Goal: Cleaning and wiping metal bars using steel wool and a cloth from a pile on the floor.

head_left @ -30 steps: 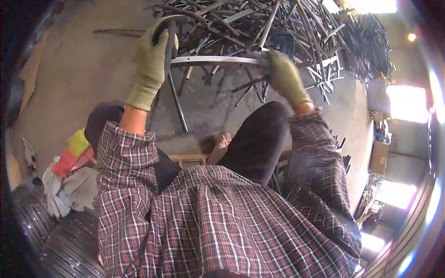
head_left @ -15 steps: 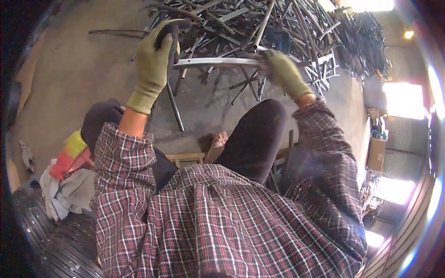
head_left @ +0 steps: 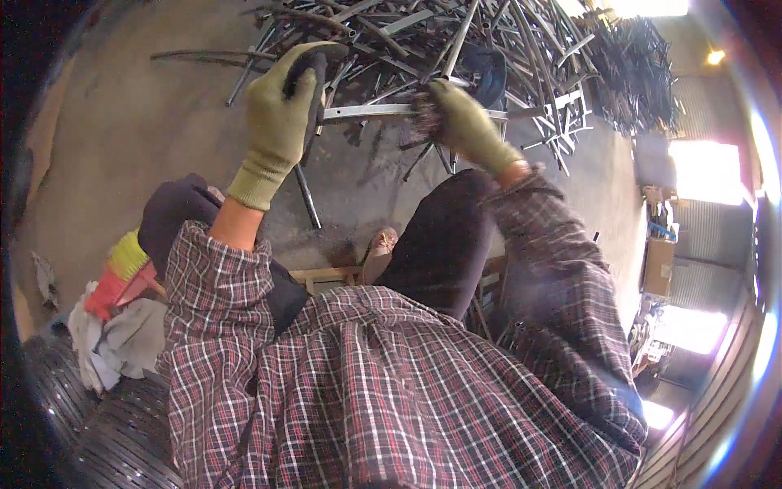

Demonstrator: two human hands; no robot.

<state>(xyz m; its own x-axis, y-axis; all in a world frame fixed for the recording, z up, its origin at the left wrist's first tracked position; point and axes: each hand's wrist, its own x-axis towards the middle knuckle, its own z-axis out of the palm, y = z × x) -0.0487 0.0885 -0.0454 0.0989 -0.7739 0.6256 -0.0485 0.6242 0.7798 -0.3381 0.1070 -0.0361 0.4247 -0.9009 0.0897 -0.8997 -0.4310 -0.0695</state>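
My left hand (head_left: pixel 281 110), in a green knit glove with a dark palm, is closed around the left end of a silver metal bar (head_left: pixel 366 112). The bar runs level in front of me, above the floor. My right hand (head_left: pixel 464 126), gloved alike and smeared by motion, is closed at the bar's middle. A dark, bristly wad (head_left: pixel 425 118) shows at its fingers, against the bar; blur hides its exact kind. Beyond my right hand, the bar's far part is hard to tell from the metal pieces behind it.
A tangled heap of metal tubes (head_left: pixel 391 53) lies on the floor ahead, with a darker stack (head_left: pixel 631 77) behind it at right. One loose tube (head_left: pixel 307 196) points toward my knees. At left, a red and yellow thing (head_left: pixel 122 277) rests by pale rags (head_left: pixel 134 334). A cardboard box (head_left: pixel 658 265) stands at right.
My right hand has slid left along the bar, toward my left hand, with the bristly wad. My left hand has shifted slightly right and keeps its grip.
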